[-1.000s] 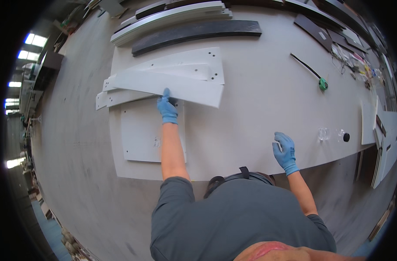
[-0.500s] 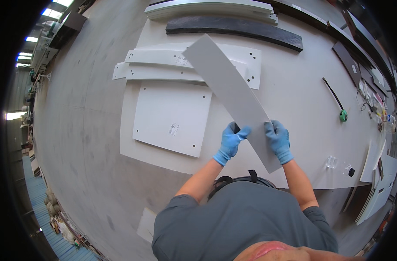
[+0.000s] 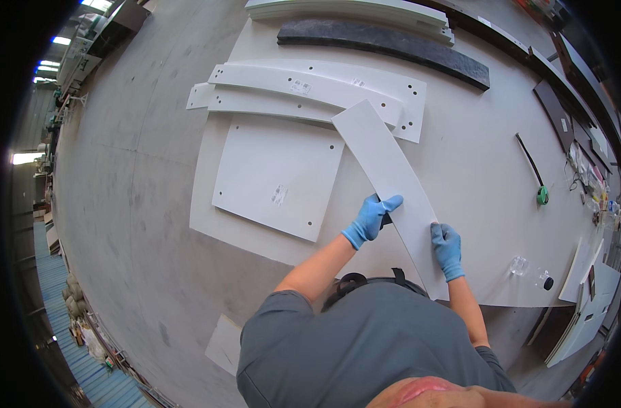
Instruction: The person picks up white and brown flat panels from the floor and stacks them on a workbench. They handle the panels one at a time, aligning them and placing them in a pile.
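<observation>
A long white panel (image 3: 386,166) lies between the person's two gloved hands, slanting from its far end at the upper left to its near end close by the waist. The left grip (image 3: 371,219) is closed on the panel's left long edge, about midway along, with the thumb laid flat over the upper face; the fingers go underneath, where they are mostly hidden. The right grip (image 3: 447,247) is curled around the opposite long edge, lower down and nearer the body. A good length of panel therefore reaches out past both grips, and a shorter stretch runs back toward the waist.

The panel's far end overlaps the right-hand end of the stacked white strips (image 3: 269,83) from this view; whether it touches them cannot be told. Those strips rest partly over a wider white board (image 3: 414,105) with dark holes. Left of the held panel and apart from it, a squarish white panel (image 3: 273,173) sits on the bench (image 3: 490,204). A dark beam (image 3: 385,46) lies beyond the strips, and a green tape measure (image 3: 542,196) is well to the right.
</observation>
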Motion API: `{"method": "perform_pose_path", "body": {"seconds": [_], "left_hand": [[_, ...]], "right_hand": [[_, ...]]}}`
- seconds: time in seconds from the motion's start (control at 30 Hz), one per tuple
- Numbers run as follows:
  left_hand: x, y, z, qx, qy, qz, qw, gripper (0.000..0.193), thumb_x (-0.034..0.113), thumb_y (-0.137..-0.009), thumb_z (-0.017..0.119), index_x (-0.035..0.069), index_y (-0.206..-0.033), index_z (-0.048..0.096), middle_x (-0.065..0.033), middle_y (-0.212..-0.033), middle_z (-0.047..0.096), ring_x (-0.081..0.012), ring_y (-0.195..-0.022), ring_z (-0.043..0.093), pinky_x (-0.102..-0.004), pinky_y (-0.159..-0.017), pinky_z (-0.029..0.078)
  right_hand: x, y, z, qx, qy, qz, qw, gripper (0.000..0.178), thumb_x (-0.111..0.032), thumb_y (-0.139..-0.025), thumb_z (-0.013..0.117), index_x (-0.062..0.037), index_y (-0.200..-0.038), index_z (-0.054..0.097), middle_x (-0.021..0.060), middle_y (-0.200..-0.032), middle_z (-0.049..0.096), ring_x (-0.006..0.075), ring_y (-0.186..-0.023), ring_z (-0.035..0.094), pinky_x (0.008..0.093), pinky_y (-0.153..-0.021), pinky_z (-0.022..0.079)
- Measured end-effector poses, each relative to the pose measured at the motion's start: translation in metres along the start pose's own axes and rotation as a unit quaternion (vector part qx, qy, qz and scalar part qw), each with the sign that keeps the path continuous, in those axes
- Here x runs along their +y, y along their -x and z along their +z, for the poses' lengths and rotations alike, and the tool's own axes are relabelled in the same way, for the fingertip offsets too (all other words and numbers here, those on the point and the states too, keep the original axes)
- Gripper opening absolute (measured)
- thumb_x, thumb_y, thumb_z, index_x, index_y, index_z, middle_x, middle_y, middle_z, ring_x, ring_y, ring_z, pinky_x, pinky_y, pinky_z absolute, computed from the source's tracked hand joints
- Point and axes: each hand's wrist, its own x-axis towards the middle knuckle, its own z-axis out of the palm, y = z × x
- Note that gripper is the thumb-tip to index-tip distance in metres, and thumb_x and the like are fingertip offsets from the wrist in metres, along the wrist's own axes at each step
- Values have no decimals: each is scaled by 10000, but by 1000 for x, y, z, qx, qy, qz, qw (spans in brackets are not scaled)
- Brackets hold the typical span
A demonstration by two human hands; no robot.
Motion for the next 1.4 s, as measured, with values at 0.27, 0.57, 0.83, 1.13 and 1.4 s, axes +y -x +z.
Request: {"method": "perform_pose_path", "body": {"seconds": [0.27,0.57,0.83,1.13,1.4], "left_hand": [[-42,21,-35,29,93,29,995,379,180,-995,665,-2,-1320,592,-97,-1225,677,-242,-1128,672,-406,-1002,555],[-62,76,-75,185,154,17,970,375,239,-990,686,61,-1312,613,-103,-1228,678,-280,-1139,667,-453,-1005,550],[-70,121,-115,296,81,-114,945,590,438,-932,745,80,-1365,568,-126,-1292,635,-338,-1177,633,-512,-950,572],[39,138,-178,77,-189,-264,943,535,404,-1021,621,-55,-1295,623,-234,-1133,731,-344,-1004,745,-450,-857,619],[281,28,-378,417,-392,248,782,626,410,-975,706,-47,-1383,577,-168,-1323,660,-275,-1211,626,-380,-1054,489]], "right_hand": [[-11,12,10,-101,78,28,991,541,-527,-986,586,-36,-784,687,138,-670,631,283,-635,589,428,-678,495],[-32,4,43,-230,134,-49,963,594,-583,-977,529,-42,-1088,747,201,-998,749,355,-972,711,435,-896,534],[-49,-2,87,-296,199,-112,928,588,-581,-964,557,-50,-1131,746,222,-1070,744,385,-1033,700,455,-947,524],[-79,-3,106,-261,232,-112,930,476,-497,-957,582,-58,-1030,751,205,-975,743,383,-1004,696,471,-915,521],[-92,-97,96,163,103,-143,971,308,-281,-950,699,-19,-1112,718,140,-954,765,304,-851,732,389,-807,578]]}}
